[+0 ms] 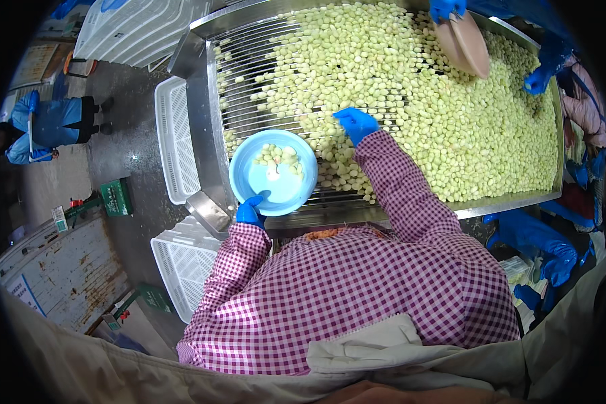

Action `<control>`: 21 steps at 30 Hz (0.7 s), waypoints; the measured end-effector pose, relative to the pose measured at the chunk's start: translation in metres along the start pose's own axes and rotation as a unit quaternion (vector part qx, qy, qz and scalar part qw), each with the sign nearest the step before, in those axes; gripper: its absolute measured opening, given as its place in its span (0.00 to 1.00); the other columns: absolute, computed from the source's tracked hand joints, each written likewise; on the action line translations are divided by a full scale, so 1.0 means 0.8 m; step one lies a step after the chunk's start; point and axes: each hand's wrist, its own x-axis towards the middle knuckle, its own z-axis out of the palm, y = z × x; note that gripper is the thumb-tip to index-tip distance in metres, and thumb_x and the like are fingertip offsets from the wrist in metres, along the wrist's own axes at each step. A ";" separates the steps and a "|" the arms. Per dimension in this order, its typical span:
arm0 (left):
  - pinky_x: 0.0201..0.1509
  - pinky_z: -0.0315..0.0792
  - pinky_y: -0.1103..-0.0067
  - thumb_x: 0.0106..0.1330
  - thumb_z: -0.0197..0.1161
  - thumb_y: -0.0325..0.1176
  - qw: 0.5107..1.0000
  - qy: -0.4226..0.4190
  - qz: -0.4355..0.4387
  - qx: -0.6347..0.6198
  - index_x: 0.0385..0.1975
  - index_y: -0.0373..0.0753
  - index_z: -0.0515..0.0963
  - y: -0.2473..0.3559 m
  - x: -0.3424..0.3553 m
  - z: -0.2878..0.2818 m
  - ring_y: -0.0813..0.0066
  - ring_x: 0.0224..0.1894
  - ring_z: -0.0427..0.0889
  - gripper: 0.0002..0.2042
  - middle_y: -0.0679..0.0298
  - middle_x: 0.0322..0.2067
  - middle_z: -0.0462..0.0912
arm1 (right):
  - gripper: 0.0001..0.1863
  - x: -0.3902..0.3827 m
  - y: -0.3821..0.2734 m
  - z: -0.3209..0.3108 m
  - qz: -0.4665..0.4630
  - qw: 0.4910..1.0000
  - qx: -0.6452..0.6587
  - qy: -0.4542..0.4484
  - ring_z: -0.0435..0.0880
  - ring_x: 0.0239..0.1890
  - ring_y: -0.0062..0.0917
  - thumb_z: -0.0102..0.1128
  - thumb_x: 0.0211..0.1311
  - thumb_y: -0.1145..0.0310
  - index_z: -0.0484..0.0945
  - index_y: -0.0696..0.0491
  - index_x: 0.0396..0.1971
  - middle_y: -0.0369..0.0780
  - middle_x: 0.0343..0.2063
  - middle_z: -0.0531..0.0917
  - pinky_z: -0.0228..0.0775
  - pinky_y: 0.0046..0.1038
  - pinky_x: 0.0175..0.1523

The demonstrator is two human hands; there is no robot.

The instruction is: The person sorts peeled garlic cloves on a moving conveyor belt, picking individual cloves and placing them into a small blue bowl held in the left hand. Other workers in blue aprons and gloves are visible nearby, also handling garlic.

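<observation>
My left hand (251,212), in a blue glove, is closed on the near rim of a light blue plastic basin (238,176). Several pale green oval fruits (279,156) lie inside the basin. It sits at the left near corner of a metal slatted sorting table (239,111). Over the fruits on the slats, right of the basin, is my right hand (357,126), also gloved in blue. Its fingers point left and are drawn together. Whether a fruit is between the fingertips cannot be made out. A thick layer of loose green fruits (411,128) covers most of the table.
Across the table, a co-worker's gloved hand (446,8) holds a pinkish-tan basin (466,47); another glove (537,79) is nearby. White plastic crates (175,138) stand at the left. Another person (54,122) stands farther left, near a green box (116,197). Co-workers' blue sleeves (532,242) show at right.
</observation>
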 end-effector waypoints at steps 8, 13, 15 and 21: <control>0.59 0.69 0.56 0.52 0.51 0.19 1.000 0.014 0.001 -0.005 0.61 0.36 0.59 -0.006 0.000 0.003 0.51 0.55 0.72 0.31 0.49 0.54 0.71 | 0.16 0.048 0.019 -0.005 -0.034 0.915 -0.385 -0.112 0.76 0.50 0.33 0.48 0.66 0.62 0.71 0.42 0.52 0.39 0.47 0.76 0.70 0.32 0.54; 0.57 0.71 0.61 0.52 0.54 0.20 1.000 0.012 0.012 0.001 0.57 0.32 0.63 -0.011 -0.001 0.002 0.54 0.53 0.74 0.28 0.50 0.52 0.73 | 0.12 0.020 -0.003 -0.004 0.130 0.988 -0.087 0.014 0.81 0.38 0.26 0.50 0.66 0.63 0.77 0.49 0.44 0.39 0.38 0.83 0.73 0.27 0.45; 0.59 0.70 0.58 0.52 0.52 0.20 1.000 0.007 0.012 0.001 0.60 0.35 0.60 -0.011 0.000 0.001 0.52 0.55 0.72 0.30 0.50 0.54 0.71 | 0.16 0.007 -0.012 -0.010 0.034 0.989 0.033 -0.141 0.81 0.39 0.26 0.54 0.64 0.60 0.76 0.53 0.47 0.41 0.40 0.83 0.74 0.26 0.46; 0.56 0.72 0.63 0.53 0.54 0.21 1.000 0.023 0.003 0.008 0.57 0.31 0.64 0.002 0.000 -0.009 0.55 0.52 0.74 0.27 0.51 0.52 0.73 | 0.20 -0.002 0.016 -0.046 0.179 0.980 -0.080 0.030 0.78 0.48 0.30 0.53 0.64 0.65 0.70 0.51 0.55 0.43 0.52 0.75 0.71 0.32 0.56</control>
